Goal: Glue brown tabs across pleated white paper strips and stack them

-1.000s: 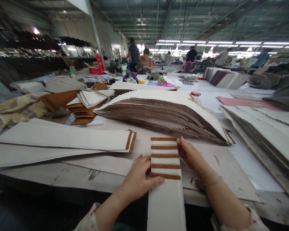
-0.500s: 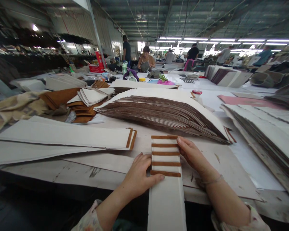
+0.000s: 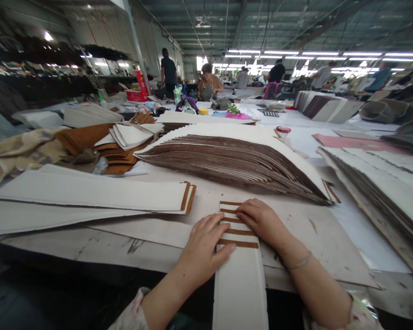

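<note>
Two bare hands rest on a stepped pile of white strips (image 3: 240, 279) that lies lengthwise on the bench (image 3: 316, 238), its near end reaching out past the bench's front edge. Each strip ends in a brown band (image 3: 239, 243), and the bands show one behind another at the far end of the pile. The left hand (image 3: 203, 247) lies palm down at the pile's left edge, its fingers (image 3: 223, 251) stretched out flat onto the white face just below the nearest band; it grips nothing. The right hand (image 3: 261, 222) lies across the bands from the right, fingers (image 3: 242, 211) loosely spread and slightly curved, pressing down and closed around nothing. Just beyond the hands sits a big fanned stack of brown-edged sheets (image 3: 234, 160). Long white strips (image 3: 89, 195) lie to the left, another layered stack (image 3: 382, 192) to the right. Other people (image 3: 208, 82) work at the far end of the bench.
</note>
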`<state>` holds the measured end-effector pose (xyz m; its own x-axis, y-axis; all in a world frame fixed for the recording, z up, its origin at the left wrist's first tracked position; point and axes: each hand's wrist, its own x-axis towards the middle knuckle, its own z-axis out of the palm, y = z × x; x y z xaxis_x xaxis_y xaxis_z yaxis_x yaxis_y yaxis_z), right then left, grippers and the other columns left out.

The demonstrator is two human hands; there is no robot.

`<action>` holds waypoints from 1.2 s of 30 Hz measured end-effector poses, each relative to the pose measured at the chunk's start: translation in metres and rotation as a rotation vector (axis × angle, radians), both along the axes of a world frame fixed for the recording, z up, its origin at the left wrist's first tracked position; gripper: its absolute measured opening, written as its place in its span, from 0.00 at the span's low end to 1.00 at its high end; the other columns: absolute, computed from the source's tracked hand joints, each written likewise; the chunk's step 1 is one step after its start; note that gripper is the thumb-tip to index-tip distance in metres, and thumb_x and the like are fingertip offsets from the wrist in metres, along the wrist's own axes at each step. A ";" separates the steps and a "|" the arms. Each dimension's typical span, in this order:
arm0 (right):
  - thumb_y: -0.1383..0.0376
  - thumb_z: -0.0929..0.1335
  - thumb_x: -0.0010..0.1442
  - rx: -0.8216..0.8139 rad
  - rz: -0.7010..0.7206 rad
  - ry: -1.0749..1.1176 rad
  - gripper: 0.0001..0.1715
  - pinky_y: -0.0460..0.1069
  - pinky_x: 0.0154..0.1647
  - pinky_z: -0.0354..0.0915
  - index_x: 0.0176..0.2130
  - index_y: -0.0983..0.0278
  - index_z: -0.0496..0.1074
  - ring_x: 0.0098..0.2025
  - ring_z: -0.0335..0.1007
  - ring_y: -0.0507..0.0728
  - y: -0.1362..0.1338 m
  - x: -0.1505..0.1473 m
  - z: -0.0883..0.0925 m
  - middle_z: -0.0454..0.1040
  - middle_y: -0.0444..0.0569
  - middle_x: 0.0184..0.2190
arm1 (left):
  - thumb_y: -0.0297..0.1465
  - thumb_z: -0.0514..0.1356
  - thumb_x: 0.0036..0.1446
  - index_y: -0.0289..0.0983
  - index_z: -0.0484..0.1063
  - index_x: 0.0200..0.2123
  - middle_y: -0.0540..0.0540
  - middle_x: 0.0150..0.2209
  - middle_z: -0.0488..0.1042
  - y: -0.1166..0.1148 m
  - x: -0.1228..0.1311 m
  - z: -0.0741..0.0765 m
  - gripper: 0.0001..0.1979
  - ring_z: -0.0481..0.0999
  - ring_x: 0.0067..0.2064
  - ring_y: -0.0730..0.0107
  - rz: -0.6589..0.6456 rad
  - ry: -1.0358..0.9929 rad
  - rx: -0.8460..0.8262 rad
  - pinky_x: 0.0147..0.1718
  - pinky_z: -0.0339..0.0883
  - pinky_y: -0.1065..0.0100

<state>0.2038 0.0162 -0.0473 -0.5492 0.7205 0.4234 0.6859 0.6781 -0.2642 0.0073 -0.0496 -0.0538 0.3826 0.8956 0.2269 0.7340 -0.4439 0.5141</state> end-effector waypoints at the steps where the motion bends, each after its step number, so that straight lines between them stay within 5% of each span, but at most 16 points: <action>1: 0.66 0.61 0.60 -0.006 0.006 -0.051 0.10 0.47 0.37 0.62 0.33 0.63 0.71 0.35 0.65 0.53 0.000 -0.001 0.000 0.71 0.48 0.30 | 0.36 0.56 0.54 0.41 0.64 0.48 0.46 0.55 0.62 0.000 0.000 0.001 0.17 0.59 0.56 0.61 -0.026 0.008 -0.005 0.55 0.51 0.56; 15: 0.76 0.62 0.54 0.015 0.098 -0.591 0.08 0.48 0.30 0.59 0.32 0.68 0.70 0.32 0.67 0.57 0.006 -0.021 0.023 0.71 0.52 0.31 | 0.37 0.56 0.54 0.41 0.65 0.47 0.48 0.53 0.64 -0.001 0.000 0.001 0.16 0.61 0.54 0.62 -0.012 -0.012 -0.017 0.56 0.49 0.56; 31: 0.64 0.60 0.61 -0.082 0.052 -0.416 0.11 0.44 0.36 0.59 0.36 0.63 0.70 0.36 0.66 0.51 0.016 -0.012 0.022 0.71 0.47 0.32 | 0.35 0.58 0.52 0.41 0.66 0.45 0.48 0.51 0.66 -0.001 0.001 0.003 0.16 0.62 0.52 0.63 0.004 -0.036 0.001 0.55 0.51 0.57; 36: 0.69 0.61 0.59 -0.068 0.077 -0.466 0.08 0.45 0.35 0.58 0.32 0.65 0.70 0.34 0.65 0.52 0.015 -0.017 0.018 0.70 0.48 0.30 | 0.35 0.58 0.52 0.41 0.66 0.46 0.47 0.52 0.65 -0.001 0.001 0.003 0.16 0.62 0.53 0.63 0.006 -0.023 -0.006 0.56 0.50 0.57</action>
<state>0.1870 0.0311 -0.0294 -0.7225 0.6875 0.0730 0.6900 0.7237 0.0139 0.0082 -0.0509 -0.0511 0.3717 0.8995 0.2298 0.7248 -0.4358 0.5336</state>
